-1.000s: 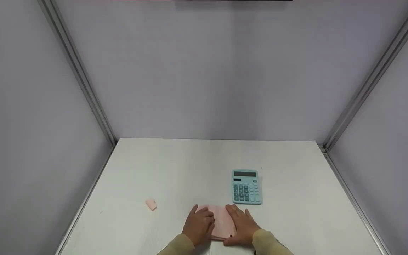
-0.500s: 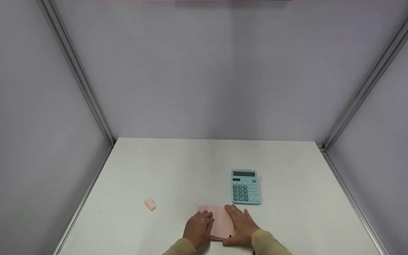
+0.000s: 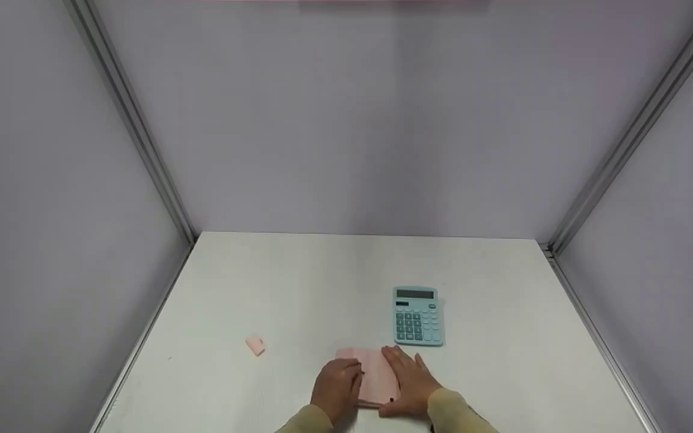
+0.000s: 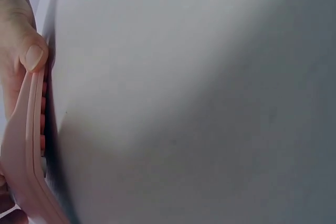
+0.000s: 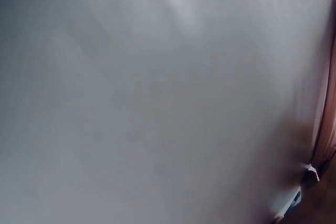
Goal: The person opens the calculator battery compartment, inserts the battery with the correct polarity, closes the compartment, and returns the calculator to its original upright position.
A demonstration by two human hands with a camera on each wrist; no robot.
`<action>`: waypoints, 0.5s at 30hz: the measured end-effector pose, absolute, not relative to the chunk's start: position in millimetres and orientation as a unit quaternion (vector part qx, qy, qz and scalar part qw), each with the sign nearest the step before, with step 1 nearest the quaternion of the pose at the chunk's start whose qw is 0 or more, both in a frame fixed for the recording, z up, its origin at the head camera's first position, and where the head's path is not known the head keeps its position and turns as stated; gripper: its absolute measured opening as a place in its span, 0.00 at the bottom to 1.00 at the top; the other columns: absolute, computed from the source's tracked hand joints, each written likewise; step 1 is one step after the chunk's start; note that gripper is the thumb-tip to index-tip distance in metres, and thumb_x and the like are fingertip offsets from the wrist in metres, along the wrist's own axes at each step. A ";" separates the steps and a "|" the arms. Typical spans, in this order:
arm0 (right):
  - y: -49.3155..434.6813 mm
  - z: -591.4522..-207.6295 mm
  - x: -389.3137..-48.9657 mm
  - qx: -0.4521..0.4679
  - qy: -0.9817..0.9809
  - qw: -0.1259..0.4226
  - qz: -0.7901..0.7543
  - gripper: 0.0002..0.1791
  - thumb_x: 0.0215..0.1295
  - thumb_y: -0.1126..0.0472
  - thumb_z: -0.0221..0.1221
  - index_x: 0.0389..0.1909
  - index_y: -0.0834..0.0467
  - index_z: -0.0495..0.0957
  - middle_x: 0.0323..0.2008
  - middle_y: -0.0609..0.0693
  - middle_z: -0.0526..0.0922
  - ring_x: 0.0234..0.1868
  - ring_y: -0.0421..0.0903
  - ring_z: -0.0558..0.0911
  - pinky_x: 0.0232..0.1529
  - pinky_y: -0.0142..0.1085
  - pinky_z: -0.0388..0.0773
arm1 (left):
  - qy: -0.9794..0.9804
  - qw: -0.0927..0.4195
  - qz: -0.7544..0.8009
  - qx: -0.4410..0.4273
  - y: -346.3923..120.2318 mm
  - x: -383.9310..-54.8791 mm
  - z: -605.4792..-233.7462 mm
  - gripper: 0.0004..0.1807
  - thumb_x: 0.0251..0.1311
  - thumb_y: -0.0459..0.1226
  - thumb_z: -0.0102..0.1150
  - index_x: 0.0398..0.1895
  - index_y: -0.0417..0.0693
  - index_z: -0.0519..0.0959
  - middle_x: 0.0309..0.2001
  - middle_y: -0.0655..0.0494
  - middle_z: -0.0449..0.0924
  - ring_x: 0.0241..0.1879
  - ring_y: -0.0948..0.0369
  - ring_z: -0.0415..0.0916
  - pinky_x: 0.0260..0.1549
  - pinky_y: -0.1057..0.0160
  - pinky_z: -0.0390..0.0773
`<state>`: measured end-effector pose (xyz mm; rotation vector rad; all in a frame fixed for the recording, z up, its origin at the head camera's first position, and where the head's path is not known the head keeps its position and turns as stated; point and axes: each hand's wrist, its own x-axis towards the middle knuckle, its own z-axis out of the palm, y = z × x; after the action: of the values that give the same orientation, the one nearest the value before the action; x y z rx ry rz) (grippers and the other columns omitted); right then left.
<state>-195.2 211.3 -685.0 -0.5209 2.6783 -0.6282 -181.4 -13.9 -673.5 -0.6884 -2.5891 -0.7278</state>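
A pink calculator (image 3: 378, 376) lies face down near the front of the table, its plain back upward. In the left wrist view its edge shows, with a row of orange-pink keys on the table side. My left hand (image 3: 335, 388) covers its left part, fingers bent over the back, and the thumb (image 4: 34, 56) presses on its edge. Under those fingers the surface is hidden. With the right hand (image 3: 414, 385) I hold the calculator's right side, thumb by the near corner and fingers reaching to the far corner. In the right wrist view only a blurred reddish edge shows.
Just beyond the right hand a light blue calculator (image 3: 418, 316) lies face up. Off to the left is a small pink plastic piece (image 3: 255, 346). The white table (image 3: 298, 264) is enclosed by grey panels (image 3: 346, 120) at the back and both sides.
My left fingers have drawn back and bent more, uncovering the pink calculator's far left corner. The right hand and the calculator have stayed in place.
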 end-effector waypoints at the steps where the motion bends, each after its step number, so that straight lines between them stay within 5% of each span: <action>1: 211.4 -685.0 -195.3 -0.184 0.942 0.169 -0.223 0.72 0.29 0.18 0.62 0.77 0.46 0.44 0.75 0.46 0.51 0.75 0.50 0.48 0.71 0.60 0.37 | -0.917 0.183 -0.257 -0.246 -14.4 -181.4 -673.5 0.05 0.58 0.35 0.65 0.34 0.45 0.87 0.37 0.59 0.83 0.38 0.63 0.78 0.41 0.63 0.81; 11: 212.1 -692.8 -195.9 -0.175 0.945 0.167 -0.219 0.74 0.26 0.16 0.60 0.77 0.43 0.43 0.75 0.43 0.49 0.75 0.47 0.47 0.71 0.58 0.36 | -0.916 0.088 -0.330 -0.212 -19.5 -178.6 -674.5 0.14 0.62 0.34 0.61 0.50 0.40 0.81 0.48 0.58 0.77 0.49 0.62 0.74 0.51 0.62 0.77; 15: 212.2 -691.2 -195.3 -0.175 0.945 0.169 -0.218 0.74 0.26 0.16 0.60 0.77 0.42 0.43 0.75 0.43 0.49 0.75 0.46 0.46 0.72 0.57 0.36 | -0.918 0.040 -0.344 -0.193 -21.5 -181.2 -671.5 0.18 0.62 0.36 0.61 0.54 0.38 0.78 0.43 0.60 0.71 0.43 0.67 0.71 0.45 0.65 0.78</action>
<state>-195.3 212.2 -691.2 -0.4974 2.6862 -0.6190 -181.2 -21.5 -671.5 -0.5902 -2.8130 -1.0532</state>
